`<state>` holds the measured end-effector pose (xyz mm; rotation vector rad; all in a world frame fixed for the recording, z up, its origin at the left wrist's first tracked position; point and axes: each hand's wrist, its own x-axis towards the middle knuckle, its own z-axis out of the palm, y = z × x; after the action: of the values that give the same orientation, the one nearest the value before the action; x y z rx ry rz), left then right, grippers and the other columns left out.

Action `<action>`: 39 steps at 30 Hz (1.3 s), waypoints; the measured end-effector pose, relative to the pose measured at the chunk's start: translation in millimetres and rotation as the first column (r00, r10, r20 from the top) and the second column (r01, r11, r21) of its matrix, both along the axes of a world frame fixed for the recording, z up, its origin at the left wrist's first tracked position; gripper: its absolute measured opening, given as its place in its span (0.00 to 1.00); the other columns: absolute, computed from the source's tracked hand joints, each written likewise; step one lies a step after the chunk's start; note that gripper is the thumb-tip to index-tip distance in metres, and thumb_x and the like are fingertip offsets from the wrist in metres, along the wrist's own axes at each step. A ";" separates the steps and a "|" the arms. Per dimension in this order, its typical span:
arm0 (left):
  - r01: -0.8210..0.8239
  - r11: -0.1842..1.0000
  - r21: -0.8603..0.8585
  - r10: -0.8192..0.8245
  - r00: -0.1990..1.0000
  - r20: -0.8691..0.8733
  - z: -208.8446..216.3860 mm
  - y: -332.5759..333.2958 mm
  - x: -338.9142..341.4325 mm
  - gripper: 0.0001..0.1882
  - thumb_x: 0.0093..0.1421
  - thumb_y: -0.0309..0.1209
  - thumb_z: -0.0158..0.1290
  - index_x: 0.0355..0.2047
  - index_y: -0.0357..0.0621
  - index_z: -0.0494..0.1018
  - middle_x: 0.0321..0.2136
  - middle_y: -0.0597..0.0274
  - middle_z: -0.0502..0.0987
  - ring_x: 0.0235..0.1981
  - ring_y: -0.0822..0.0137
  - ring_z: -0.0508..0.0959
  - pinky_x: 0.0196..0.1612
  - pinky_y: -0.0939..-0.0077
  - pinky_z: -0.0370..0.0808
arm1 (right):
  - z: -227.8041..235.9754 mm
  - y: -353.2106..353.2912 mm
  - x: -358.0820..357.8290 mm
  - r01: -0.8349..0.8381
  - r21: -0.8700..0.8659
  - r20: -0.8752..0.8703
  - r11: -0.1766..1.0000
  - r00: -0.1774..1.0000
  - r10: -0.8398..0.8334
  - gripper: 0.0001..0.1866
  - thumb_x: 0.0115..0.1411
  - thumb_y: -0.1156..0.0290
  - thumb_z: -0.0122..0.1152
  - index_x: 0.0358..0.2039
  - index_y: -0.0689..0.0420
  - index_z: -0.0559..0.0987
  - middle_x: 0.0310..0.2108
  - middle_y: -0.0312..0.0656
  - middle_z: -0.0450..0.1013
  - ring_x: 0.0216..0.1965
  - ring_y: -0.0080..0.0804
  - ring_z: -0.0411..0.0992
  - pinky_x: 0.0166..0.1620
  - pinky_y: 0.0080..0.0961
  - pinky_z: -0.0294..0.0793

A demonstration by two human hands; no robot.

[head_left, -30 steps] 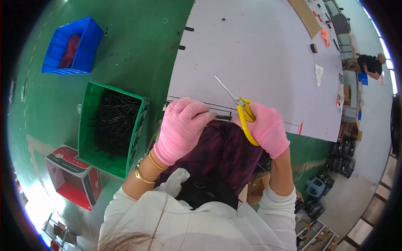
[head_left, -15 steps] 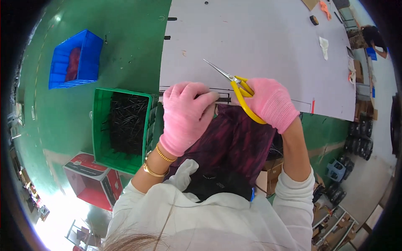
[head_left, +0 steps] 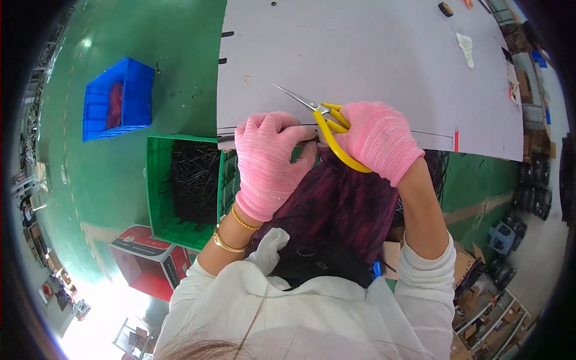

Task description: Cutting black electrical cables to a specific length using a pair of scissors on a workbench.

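In a pink knit glove, my left hand [head_left: 267, 165] is at the near edge of the white table, thumb and finger pinched together. A thin black strip [head_left: 226, 138], perhaps a cable or tube, pokes out on its left side; the glove covers much of it. My right hand [head_left: 379, 141], gloved the same way, grips long-nose pliers [head_left: 336, 143] with yellow handles. Their slim metal jaws point up and left over the table, touching nothing. The right fingertips are close to the left ones, and whether they also touch the black strip is hidden.
Left of the table stands a green crate [head_left: 153, 192] full of black strips. A blue bin [head_left: 147, 90] and a red-and-grey box [head_left: 144, 264] are on the floor. Black tape [head_left: 445, 9] and a white scrap [head_left: 465, 49] lie on the white table [head_left: 360, 54].
The view has shifted slightly. My hands have come closer together at the table edge, and the black piece seen between them before is now mostly hidden. The pliers remain in my right hand.
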<state>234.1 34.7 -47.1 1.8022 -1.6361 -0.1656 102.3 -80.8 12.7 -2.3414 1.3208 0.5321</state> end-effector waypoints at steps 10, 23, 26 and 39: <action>0.004 1.000 0.017 -0.005 0.999 0.051 -2.0 -3.3 -0.1 0.10 0.42 0.30 0.63 0.27 0.53 0.78 0.33 0.68 0.74 0.36 0.59 0.73 0.41 0.62 0.67 | -7.5 10.4 -16.0 0.003 -0.069 0.245 0.998 0.970 0.014 0.17 0.56 0.55 0.61 0.30 0.59 0.77 0.27 0.52 0.76 0.31 0.51 0.75 0.34 0.39 0.74; 0.188 0.959 0.214 -0.059 0.867 -0.494 30.6 12.5 12.8 0.05 0.49 0.22 0.55 0.28 0.41 0.72 0.22 0.58 0.74 0.25 0.60 0.76 0.32 0.69 0.73 | -40.5 151.1 -72.2 0.198 0.835 0.499 0.513 0.121 -0.858 0.11 0.55 0.73 0.64 0.27 0.60 0.68 0.20 0.32 0.66 0.21 0.23 0.65 0.27 0.22 0.67; 0.249 0.936 0.247 -0.049 0.791 -0.610 40.8 18.2 11.0 0.05 0.50 0.20 0.54 0.28 0.39 0.72 0.22 0.57 0.74 0.23 0.63 0.75 0.29 0.74 0.74 | -63.9 171.4 -62.4 0.256 0.769 0.507 0.586 0.315 -0.802 0.11 0.53 0.73 0.64 0.30 0.60 0.68 0.22 0.34 0.67 0.23 0.24 0.65 0.29 0.23 0.68; 0.281 0.911 0.301 -0.023 0.765 -0.643 49.7 28.0 10.0 0.04 0.52 0.18 0.53 0.30 0.36 0.71 0.21 0.66 0.71 0.24 0.79 0.68 0.30 0.82 0.71 | -68.2 177.6 -52.0 0.240 0.817 0.408 0.524 0.400 -0.820 0.12 0.57 0.68 0.62 0.32 0.60 0.69 0.24 0.39 0.67 0.24 0.29 0.66 0.32 0.25 0.69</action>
<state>244.1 62.8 2.7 1.6071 -1.2979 -1.1199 50.4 96.8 -55.5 -1.0835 1.1150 -0.2592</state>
